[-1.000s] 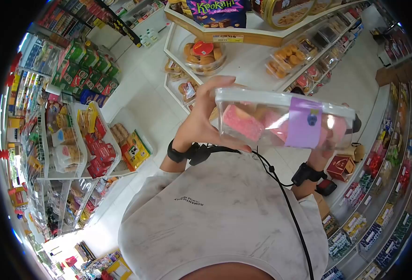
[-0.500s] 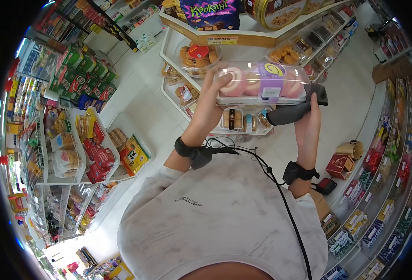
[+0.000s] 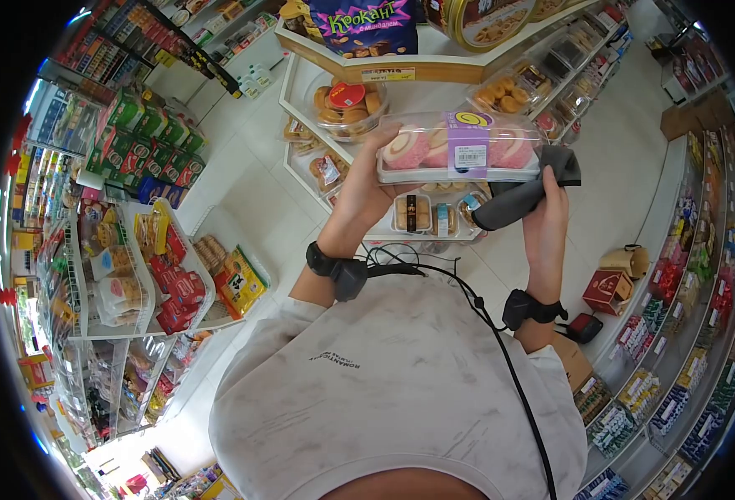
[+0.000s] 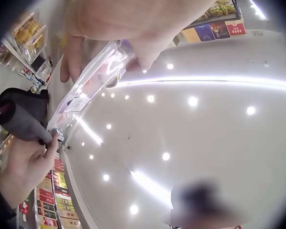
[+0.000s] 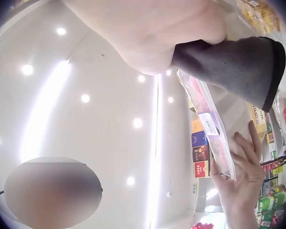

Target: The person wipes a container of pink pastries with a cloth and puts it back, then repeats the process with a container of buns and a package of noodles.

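A clear plastic box of pink cake rolls (image 3: 417,152), with a purple band and a white barcode label, is held up in front of the chest. The left hand (image 3: 362,192) grips its left end, thumb on one side and fingers on the other. At the opposite end, the right hand (image 3: 546,218) holds a dark grey cloth (image 3: 509,206) against the box, its thumb over the cloth near the corner. In the right wrist view the cloth (image 5: 233,67) hangs out from under that hand, partly covering the box (image 5: 209,121). The right fingers are mostly hidden.
Ahead stands a tiered white display (image 3: 467,71) with a purple snack bag (image 3: 363,27), round tins and pastry boxes. A wire rack (image 3: 142,275) of packets is on the left, long stocked shelves (image 3: 684,333) on the right. A black cable (image 3: 517,367) runs down the shirt.
The box was tipped and raised close to the camera; it has come down and away, turning so its barcode label faces up. The grey cloth at its right end has come into view.
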A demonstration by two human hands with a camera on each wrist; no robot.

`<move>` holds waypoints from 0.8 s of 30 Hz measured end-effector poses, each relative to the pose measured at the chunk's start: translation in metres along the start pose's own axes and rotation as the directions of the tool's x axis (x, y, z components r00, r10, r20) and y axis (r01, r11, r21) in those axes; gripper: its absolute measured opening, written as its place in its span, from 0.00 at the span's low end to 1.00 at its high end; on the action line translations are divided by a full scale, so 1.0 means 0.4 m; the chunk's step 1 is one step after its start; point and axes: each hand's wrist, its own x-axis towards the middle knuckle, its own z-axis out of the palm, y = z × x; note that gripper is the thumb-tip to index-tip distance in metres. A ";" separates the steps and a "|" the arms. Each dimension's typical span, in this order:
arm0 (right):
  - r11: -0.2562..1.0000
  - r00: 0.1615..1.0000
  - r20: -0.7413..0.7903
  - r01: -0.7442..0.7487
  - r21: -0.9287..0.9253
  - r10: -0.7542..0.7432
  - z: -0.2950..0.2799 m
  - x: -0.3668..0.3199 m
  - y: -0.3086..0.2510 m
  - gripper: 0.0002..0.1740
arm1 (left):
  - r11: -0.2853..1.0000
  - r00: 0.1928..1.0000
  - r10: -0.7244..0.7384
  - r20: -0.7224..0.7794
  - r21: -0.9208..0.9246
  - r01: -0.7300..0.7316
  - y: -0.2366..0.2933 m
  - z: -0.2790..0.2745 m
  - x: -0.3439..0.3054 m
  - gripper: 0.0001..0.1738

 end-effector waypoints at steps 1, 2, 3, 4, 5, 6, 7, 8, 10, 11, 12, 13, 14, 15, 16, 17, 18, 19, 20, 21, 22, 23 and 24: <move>1.000 1.000 -0.003 -0.002 -0.002 0.002 0.002 -0.001 -0.001 0.21 | 1.000 1.000 -0.025 0.018 -0.019 0.025 0.000 -0.006 0.004 0.30; 1.000 1.000 -0.006 -0.003 -0.004 0.003 0.003 0.000 -0.001 0.21 | 0.998 0.998 -0.049 0.036 -0.037 0.050 -0.001 -0.015 0.009 0.28; 1.000 1.000 -0.008 -0.004 -0.017 0.004 0.002 0.000 0.001 0.21 | 0.996 0.996 -0.073 0.055 -0.055 0.076 0.000 -0.020 0.012 0.27; 1.000 1.000 -0.010 -0.005 -0.030 0.005 0.000 0.001 0.003 0.21 | 0.995 0.996 -0.078 0.054 -0.054 0.081 0.002 -0.020 0.011 0.26; 0.999 1.000 -0.012 -0.006 -0.042 0.006 -0.001 0.002 0.004 0.20 | 0.995 0.995 -0.083 0.053 -0.054 0.085 0.004 -0.019 0.011 0.26; 0.999 1.000 -0.014 -0.008 -0.041 0.007 0.000 0.002 0.004 0.20 | 0.994 0.995 -0.088 0.052 -0.053 0.091 0.004 -0.018 0.010 0.26; 0.999 1.000 -0.016 -0.009 -0.040 0.008 0.001 0.001 0.005 0.20 | 0.995 0.996 -0.079 0.045 -0.053 0.081 0.004 -0.016 0.010 0.26; 0.999 1.000 -0.018 -0.010 -0.038 0.009 0.002 0.001 0.005 0.20 | 0.996 0.997 -0.069 0.039 -0.054 0.071 0.002 -0.015 0.010 0.26; 0.999 1.000 -0.013 -0.014 -0.034 0.013 0.006 -0.002 0.004 0.20 | 0.997 0.998 -0.062 0.030 -0.054 0.063 0.001 -0.014 0.010 0.25; 0.999 1.000 -0.011 -0.016 -0.032 0.015 0.007 -0.003 0.003 0.20 | 0.996 0.998 -0.064 0.028 -0.055 0.065 0.001 -0.015 0.010 0.25; 0.999 1.000 -0.016 -0.016 -0.032 0.016 0.006 -0.002 0.004 0.20 | 0.996 0.997 -0.066 0.026 -0.055 0.067 0.001 -0.015 0.010 0.25; 0.999 1.000 -0.021 -0.017 -0.032 0.016 0.004 -0.001 0.006 0.20 | 0.997 0.998 -0.062 0.029 -0.052 0.063 0.001 -0.014 0.009 0.25; 0.999 1.000 -0.026 -0.018 -0.032 0.017 0.003 -0.001 0.007 0.20 | 0.997 0.998 -0.057 0.031 -0.048 0.059 0.003 -0.013 0.007 0.25; 0.999 0.999 -0.024 -0.023 -0.025 0.023 0.003 -0.002 0.006 0.21 | 0.997 0.998 -0.053 0.034 -0.045 0.055 0.003 -0.012 0.006 0.25; 0.999 0.999 -0.022 -0.029 -0.017 0.029 0.004 -0.003 0.004 0.21 | 0.997 0.998 -0.059 0.033 -0.045 0.060 0.003 -0.013 0.007 0.25; 0.999 0.999 -0.019 -0.035 -0.010 0.034 0.005 -0.004 0.003 0.22 | 0.997 0.997 -0.064 0.032 -0.045 0.065 0.002 -0.015 0.008 0.25; 0.999 0.999 -0.019 -0.032 -0.014 0.032 0.005 -0.004 0.004 0.21 | 0.997 0.997 -0.069 0.031 -0.045 0.070 0.002 -0.017 0.009 0.25; 0.999 0.999 -0.019 -0.029 -0.018 0.029 0.006 -0.004 0.005 0.21 | 0.997 0.997 -0.071 0.037 -0.041 0.073 0.003 -0.017 0.009 0.25; 0.999 0.999 -0.019 -0.026 -0.022 0.026 0.006 -0.003 0.005 0.20 | 0.997 0.996 -0.074 0.043 -0.036 0.075 0.004 -0.018 0.008 0.25; 0.999 1.000 -0.016 -0.027 -0.023 0.027 0.004 -0.003 0.006 0.20 | 0.997 0.996 -0.075 0.049 -0.032 0.077 0.006 -0.018 0.008 0.25; 0.999 1.000 -0.013 -0.027 -0.023 0.027 0.001 -0.003 0.008 0.20 | 0.996 0.996 -0.079 0.044 -0.036 0.080 0.006 -0.019 0.008 0.25; 0.999 1.000 -0.010 -0.028 -0.023 0.027 -0.001 -0.003 0.008 0.20 | 0.996 0.996 -0.082 0.040 -0.040 0.084 0.005 -0.021 0.009 0.25; 1.000 1.000 -0.008 -0.024 -0.020 0.024 0.001 -0.004 0.007 0.20 | 0.995 0.996 -0.086 0.036 -0.044 0.088 0.004 -0.023 0.010 0.25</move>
